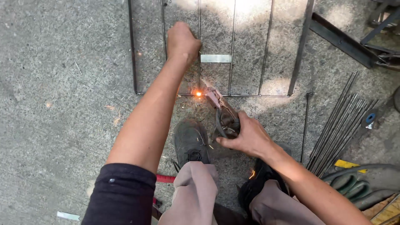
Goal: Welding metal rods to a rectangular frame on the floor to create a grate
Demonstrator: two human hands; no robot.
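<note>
Left hand [182,43] is fisted on a bar of the steel rod grille [216,50] lying on the concrete floor [62,83]. Right hand [249,137] grips the welding electrode holder [225,116], sparking at the grille's near edge; the rod tip is lost in glare.

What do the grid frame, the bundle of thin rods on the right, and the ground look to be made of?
Grid frame: bare grey metal, probably steel; thin straight bars, with a glowing spot at one joint. Bundle of rods: dull grey metal, same look, uncoated as far as can be seen. Ground: rough speckled concrete, matte grey.
</note>
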